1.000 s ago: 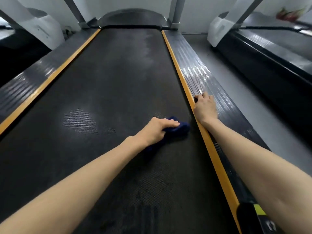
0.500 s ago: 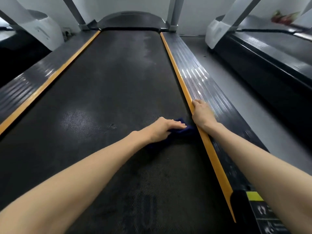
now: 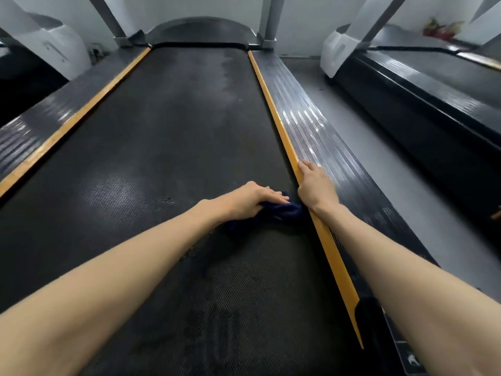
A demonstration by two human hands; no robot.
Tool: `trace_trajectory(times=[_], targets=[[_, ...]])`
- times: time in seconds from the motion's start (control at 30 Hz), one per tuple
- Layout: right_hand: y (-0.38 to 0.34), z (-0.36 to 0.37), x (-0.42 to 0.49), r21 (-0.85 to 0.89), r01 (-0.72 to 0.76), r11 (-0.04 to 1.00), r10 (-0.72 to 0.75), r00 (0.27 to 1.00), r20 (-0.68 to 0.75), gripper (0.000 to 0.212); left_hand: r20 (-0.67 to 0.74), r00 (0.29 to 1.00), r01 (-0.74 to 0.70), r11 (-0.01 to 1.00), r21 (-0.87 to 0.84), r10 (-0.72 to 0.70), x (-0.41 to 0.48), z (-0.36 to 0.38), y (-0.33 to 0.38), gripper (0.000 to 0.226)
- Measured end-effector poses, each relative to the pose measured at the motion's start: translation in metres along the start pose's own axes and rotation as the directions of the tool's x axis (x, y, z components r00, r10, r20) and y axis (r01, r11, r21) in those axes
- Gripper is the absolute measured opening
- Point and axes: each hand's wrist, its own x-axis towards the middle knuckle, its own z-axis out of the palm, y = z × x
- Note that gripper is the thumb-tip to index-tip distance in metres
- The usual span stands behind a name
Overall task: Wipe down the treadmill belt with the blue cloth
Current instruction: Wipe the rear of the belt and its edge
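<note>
Your blue cloth (image 3: pixel 282 213) is down on the treadmill belt (image 3: pixel 176 131), bunched into a dark wad at the belt's right edge, in its near half. Your left hand (image 3: pixel 252 198) lies flat on top of the cloth, fingers stretched out almost straight and pressing it into the belt, not wrapped round it; a fold of cloth pokes out past your fingertips. Just off the belt's right edge, your right hand (image 3: pixel 315 185) rests palm-down across the orange strip (image 3: pixel 273 109) and the ribbed side rail (image 3: pixel 311 126) and holds nothing; its fingertips dip over the strip toward the belt, and you can't tell how far they curl. The two hands sit close together, cloth between them. Out in the middle of the belt a pale, dull patch (image 3: pixel 113 196) shows on the textured surface. Along the belt's left edge runs a second orange strip (image 3: pixel 81 115), and at the belt's far end sits the rounded motor cover (image 3: pixel 200 31). Beyond the belt's right side lie grey floor (image 3: pixel 366 131) and another treadmill (image 3: pixel 433 104).
</note>
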Motion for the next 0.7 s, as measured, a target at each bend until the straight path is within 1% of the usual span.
trace_trajectory(times=[0.03, 0.07, 0.1, 0.13, 0.17, 0.2, 0.23, 0.27, 0.33, 0.37, 0.43, 0.47, 0.5, 0.53, 0.57, 0.6, 0.63, 0.67, 0.7], targets=[[0.001, -0.001, -0.001, 0.012, -0.002, 1.0, 0.002, 1.0, 0.011, 0.059, -0.031, 0.998, 0.062, 0.997, 0.039, -0.061, 0.007, -0.003, -0.006, 0.052], [0.001, -0.002, -0.001, 0.026, -0.003, 1.0, 0.002, 1.0, 0.02, 0.059, -0.083, 0.983, 0.168, 0.985, 0.043, -0.164, 0.014, -0.006, -0.012, 0.052], [0.002, -0.003, -0.002, 0.036, 0.002, 0.999, -0.003, 1.0, 0.026, 0.059, -0.159, 0.946, 0.288, 0.958, 0.002, -0.284, 0.018, -0.007, -0.017, 0.053], [0.002, -0.003, -0.003, 0.038, 0.011, 0.999, -0.012, 0.999, 0.032, 0.059, -0.234, 0.89, 0.388, 0.92, -0.059, -0.391, 0.02, -0.006, -0.02, 0.054], [0.002, -0.003, -0.004, 0.034, 0.019, 0.999, -0.021, 0.999, 0.034, 0.058, -0.285, 0.844, 0.444, 0.89, -0.101, -0.453, 0.02, -0.002, -0.021, 0.053], [0.002, -0.002, -0.004, 0.028, 0.022, 0.999, -0.023, 0.999, 0.03, 0.058, -0.303, 0.827, 0.459, 0.88, -0.121, -0.473, 0.019, 0.002, -0.017, 0.053], [0.002, -0.002, -0.004, 0.024, 0.022, 0.999, -0.023, 0.999, 0.024, 0.058, -0.298, 0.844, 0.428, 0.895, -0.127, -0.446, 0.015, 0.005, -0.012, 0.052], [0.002, -0.001, -0.003, 0.023, 0.021, 1.0, -0.021, 1.0, 0.018, 0.057, -0.268, 0.886, 0.359, 0.926, -0.117, -0.377, 0.009, 0.007, -0.007, 0.052], [0.002, -0.001, -0.003, 0.017, 0.016, 1.0, -0.016, 1.0, 0.004, 0.057, -0.134, 0.975, 0.17, 0.983, -0.072, -0.179, -0.009, 0.009, 0.005, 0.053], [0.001, -0.001, -0.003, 0.014, 0.012, 1.0, -0.012, 1.0, -0.002, 0.057, -0.073, 0.994, 0.076, 0.996, -0.057, -0.08, -0.018, 0.008, 0.01, 0.054], [0.0, -0.001, -0.005, 0.012, 0.007, 1.0, -0.007, 1.0, -0.01, 0.057, 0.008, 0.999, -0.052, 0.998, -0.02, 0.053, -0.027, 0.002, 0.013, 0.056], [0.0, 0.0, -0.005, 0.009, 0.007, 1.0, -0.007, 1.0, -0.009, 0.057, 0.006, 0.997, -0.081, 0.997, 0.019, 0.081, -0.027, -0.002, 0.011, 0.057], [0.0, -0.001, -0.005, 0.007, 0.013, 1.0, -0.013, 1.0, -0.003, 0.057, -0.042, 0.997, -0.069, 0.996, 0.052, 0.071, -0.022, -0.004, 0.007, 0.057], [0.0, -0.002, -0.005, 0.005, 0.018, 1.0, -0.018, 1.0, 0.006, 0.057, -0.117, 0.993, 0.001, 0.999, 0.051, 0.005, -0.017, -0.006, -0.001, 0.056], [0.001, -0.002, -0.005, 0.004, 0.02, 1.0, -0.02, 1.0, 0.014, 0.057, -0.214, 0.967, 0.137, 0.991, -0.007, -0.135, -0.012, -0.008, -0.011, 0.051], [0.001, -0.002, -0.005, 0.002, 0.021, 1.0, -0.021, 1.0, 0.019, 0.057, -0.303, 0.901, 0.288, 0.95, -0.12, -0.312, -0.008, -0.01, -0.022, 0.042], [0.002, -0.002, -0.005, 0.001, 0.021, 1.0, -0.021, 1.0, 0.021, 0.056, -0.347, 0.809, 0.426, 0.88, -0.21, -0.474, -0.003, -0.012, -0.033, 0.034], [0.002, -0.001, -0.005, 0.002, 0.022, 1.0, -0.022, 1.0, 0.02, 0.056, -0.368, 0.731, 0.523, 0.818, -0.237, -0.574, 0.002, -0.012, -0.04, 0.032], [0.002, 0.0, -0.005, 0.005, 0.023, 1.0, -0.023, 1.0, 0.015, 0.055, -0.381, 0.691, 0.588, 0.785, -0.197, -0.614, 0.007, -0.011, -0.041, 0.035]])
